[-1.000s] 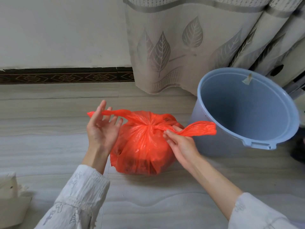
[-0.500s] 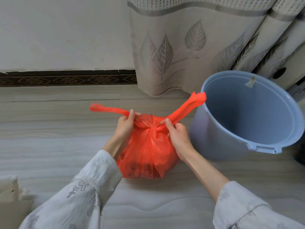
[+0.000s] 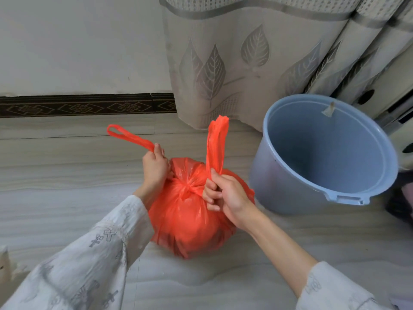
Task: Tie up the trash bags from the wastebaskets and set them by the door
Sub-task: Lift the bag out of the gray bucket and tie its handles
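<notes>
Pale marbled floor tiles (image 3: 55, 198) run back to a white wall edged with a dark patterned skirting strip (image 3: 85, 105). On the tiles sits a full orange trash bag (image 3: 190, 220), its neck gathered into a knot at the top. The left hand (image 3: 155, 167) is curled round the bag's left handle loop (image 3: 129, 137) just beside the knot, with the loop's free end sticking out up and to the left. The right hand (image 3: 225, 193) pinches the base of the right handle loop (image 3: 216, 142) between thumb and curled fingers, and that loop stands almost upright above it. Both forearms wear pale printed sleeves. Just to the right of the bag stands a blue plastic wastebasket (image 3: 279, 191), tilted toward the camera. Behind it hangs a beige curtain (image 3: 223, 63) printed with grey leaves.
</notes>
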